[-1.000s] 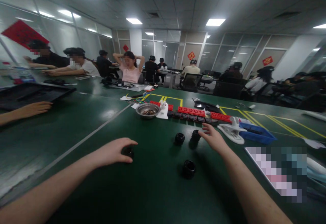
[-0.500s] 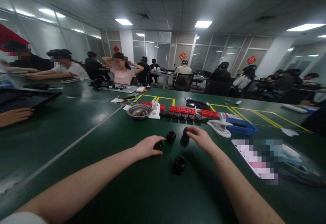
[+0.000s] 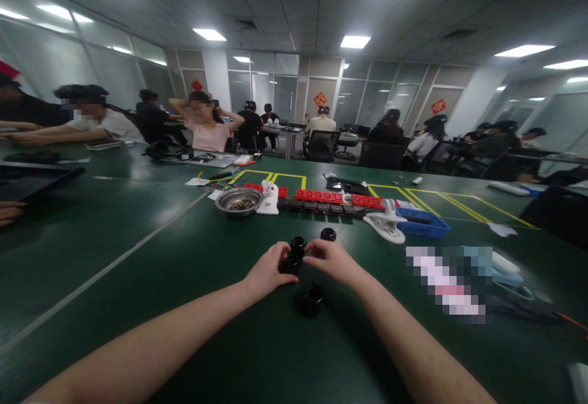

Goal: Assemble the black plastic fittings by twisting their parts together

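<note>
The left hand (image 3: 267, 271) curls fingers (image 3: 280, 249) and thumb (image 3: 288, 279) round a black ring (image 3: 293, 262) at its three o'clock. The right hand (image 3: 334, 261) is half open, a second ring (image 3: 298, 243) beside its fingertips (image 3: 312, 243) at ten o'clock; contact unclear.

Left fingers (image 3: 278, 250) hold a black ring (image 3: 294, 262) — right fingers (image 3: 318, 245) beside it.

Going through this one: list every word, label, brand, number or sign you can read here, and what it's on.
None can be read with certainty.
Red diamond sign, middle door: gold marks, too blurred.
Right-hand red diamond sign: marks, too blurred.
Red strip on the table: dark marks, too small.
Black round parts by the hands: no legible lettering.
</note>
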{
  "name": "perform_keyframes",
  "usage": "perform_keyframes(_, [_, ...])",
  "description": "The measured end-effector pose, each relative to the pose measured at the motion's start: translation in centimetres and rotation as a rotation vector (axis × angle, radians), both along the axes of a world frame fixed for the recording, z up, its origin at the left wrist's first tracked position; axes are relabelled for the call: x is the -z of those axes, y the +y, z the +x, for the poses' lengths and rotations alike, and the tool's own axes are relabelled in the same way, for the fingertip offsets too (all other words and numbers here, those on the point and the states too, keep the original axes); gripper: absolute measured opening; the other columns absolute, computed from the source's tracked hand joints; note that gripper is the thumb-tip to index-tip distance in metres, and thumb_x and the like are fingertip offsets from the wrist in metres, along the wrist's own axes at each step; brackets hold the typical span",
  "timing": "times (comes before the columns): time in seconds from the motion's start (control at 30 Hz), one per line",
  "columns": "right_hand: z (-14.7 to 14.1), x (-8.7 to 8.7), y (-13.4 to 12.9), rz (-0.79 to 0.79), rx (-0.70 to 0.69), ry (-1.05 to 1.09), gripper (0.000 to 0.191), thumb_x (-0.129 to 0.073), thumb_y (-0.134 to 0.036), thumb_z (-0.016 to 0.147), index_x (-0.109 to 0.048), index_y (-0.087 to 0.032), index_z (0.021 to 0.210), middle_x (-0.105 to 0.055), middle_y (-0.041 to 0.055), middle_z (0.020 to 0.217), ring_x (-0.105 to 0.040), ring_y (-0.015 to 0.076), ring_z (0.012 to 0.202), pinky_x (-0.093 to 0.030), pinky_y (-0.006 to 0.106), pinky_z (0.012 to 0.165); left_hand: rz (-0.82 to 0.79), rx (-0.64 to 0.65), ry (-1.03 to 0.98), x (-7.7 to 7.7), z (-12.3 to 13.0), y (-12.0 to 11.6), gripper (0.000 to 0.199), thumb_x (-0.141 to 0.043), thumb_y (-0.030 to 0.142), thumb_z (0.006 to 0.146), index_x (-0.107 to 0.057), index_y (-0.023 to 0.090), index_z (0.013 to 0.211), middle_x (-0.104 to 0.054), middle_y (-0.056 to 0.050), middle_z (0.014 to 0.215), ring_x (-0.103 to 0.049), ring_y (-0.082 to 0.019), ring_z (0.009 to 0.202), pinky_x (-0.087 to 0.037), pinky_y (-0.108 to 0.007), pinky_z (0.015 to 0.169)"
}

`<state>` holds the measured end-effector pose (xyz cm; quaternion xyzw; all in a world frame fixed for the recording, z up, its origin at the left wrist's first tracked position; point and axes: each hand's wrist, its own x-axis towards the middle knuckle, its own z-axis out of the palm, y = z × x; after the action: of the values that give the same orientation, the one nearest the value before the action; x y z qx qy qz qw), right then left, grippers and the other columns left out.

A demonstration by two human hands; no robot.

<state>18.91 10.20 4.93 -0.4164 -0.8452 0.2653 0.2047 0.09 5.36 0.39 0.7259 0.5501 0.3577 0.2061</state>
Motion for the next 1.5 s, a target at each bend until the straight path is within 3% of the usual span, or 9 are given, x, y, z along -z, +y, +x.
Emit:
perform_keyframes(0.17, [-0.9, 1.5, -0.1, -0.052, -0.041, -0.084, 0.034, -0.07, -0.034, 0.059, -0.06, -0.016, 0.086, -0.057, -0.0007, 0.067, -0.052, 0.0129, 0.059, -0.037, 0.022, 0.052, -0.024, 0.046, 0.029, 0.3, 0.4, 0.5, 0.058, -0.074, 0.028, 0.055, -0.041, 0.021, 0.102, -0.044, 0.007, 0.067, -0.049, -0.013, 0.063, -0.04, -0.024, 0.057])
perform_keyframes(0.37, [-0.4, 2.0, 0.3, -0.085, -0.065, -0.16, 0.034, -0.07, -0.032, 0.057, -0.06, -0.018, 0.087, -0.061, -0.0005, 0.074, -0.056, 0.0147, 0.068, -0.039, 0.021, 0.057, -0.084, 0.223, 0.052, -0.3, 0.4, 0.1, 0.073, -0.069, 0.024, 0.063, -0.028, 0.025, 0.124, -0.054, 0.005, 0.079, -0.054, -0.016, 0.079, -0.04, -0.029, 0.076])
perform_keyframes(0.5, [0.9, 1.6, 0.8, -0.097, -0.004, -0.215, 0.032, -0.071, -0.031, 0.055, -0.061, -0.017, 0.082, -0.062, 0.0015, 0.074, -0.057, 0.0167, 0.068, -0.04, 0.023, 0.057, -0.113, 0.26, 0.059, -0.7, 0.2, -0.4, 0.069, -0.063, 0.028, 0.071, -0.024, 0.026, 0.128, -0.057, 0.002, 0.086, -0.054, -0.017, 0.085, -0.038, -0.032, 0.083])
perform_keyframes(0.73, [2.9, 2.4, 2.2, -0.111, 0.201, -0.186, 0.04, -0.07, -0.03, 0.059, -0.056, -0.016, 0.094, -0.062, 0.005, 0.086, -0.059, 0.0194, 0.08, -0.044, 0.026, 0.066, -0.124, 0.262, 0.059, -1.0, 0.0, -0.7, 0.059, -0.056, 0.032, 0.076, -0.026, 0.025, 0.127, -0.056, 0.001, 0.089, -0.054, -0.017, 0.087, -0.038, -0.033, 0.083])
perform_keyframes(0.97, [3.0, 2.5, 2.3, -0.269, 0.334, -0.18, 0.054, -0.066, -0.04, 0.064, -0.043, -0.016, 0.106, -0.059, 0.009, 0.089, -0.058, 0.0147, 0.05, -0.046, 0.024, 0.035, -0.039, 0.256, 0.031, -1.3, -0.6, -0.8, 0.039, -0.048, 0.041, 0.079, -0.04, 0.02, 0.111, -0.051, -0.001, 0.087, -0.051, -0.016, 0.08, -0.041, -0.03, 0.074])
perform_keyframes(1.1, [3.2, 2.1, 2.4, -0.371, 0.347, -0.253, 0.048, -0.071, -0.036, 0.06, -0.049, -0.013, 0.096, -0.059, 0.0066, 0.077, -0.055, 0.0128, 0.04, -0.047, 0.025, 0.033, -0.047, 0.257, 0.116, -2.2, -0.5, -2.0, 0.043, -0.049, 0.054, 0.074, -0.047, 0.019, 0.101, -0.051, -0.002, 0.087, -0.05, -0.018, 0.076, -0.043, -0.03, 0.068])
perform_keyframes(1.3, [2.7, 2.6, 2.7, -0.373, 0.374, -0.325, 0.03, -0.064, -0.029, 0.069, -0.052, -0.013, 0.091, -0.056, 0.0014, 0.063, -0.054, 0.0108, 0.04, -0.047, 0.021, 0.034, -0.089, 0.341, 0.26, -2.3, 1.9, -4.2, 0.075, -0.068, 0.058, 0.05, -0.048, 0.021, 0.112, -0.046, -0.007, 0.116, -0.041, -0.029, 0.106, -0.033, -0.042, 0.092])
perform_keyframes(1.4, [2.9, 2.1, 2.5, -0.37, 0.353, -0.348, 0.028, -0.061, -0.029, 0.072, -0.052, -0.014, 0.094, -0.055, 0.0006, 0.062, -0.053, 0.01, 0.041, -0.047, 0.021, 0.036, -0.106, 0.327, 0.238, -1.6, 2.4, -4.2, 0.063, -0.067, 0.055, 0.055, -0.054, 0.021, 0.106, -0.048, -0.007, 0.111, -0.042, -0.027, 0.105, -0.035, -0.04, 0.091])
perform_keyframes(1.5, [3.7, 0.3, 1.8, -0.382, 0.305, -0.398, 0.025, -0.062, -0.028, 0.07, -0.056, -0.012, 0.088, -0.055, 0.0008, 0.057, -0.053, 0.0114, 0.041, -0.045, 0.022, 0.038, -0.122, 0.303, 0.198, -1.2, 2.3, -3.9, 0.052, -0.065, 0.053, 0.06, -0.057, 0.021, 0.1, -0.049, -0.006, 0.108, -0.044, -0.026, 0.103, -0.036, -0.039, 0.09])
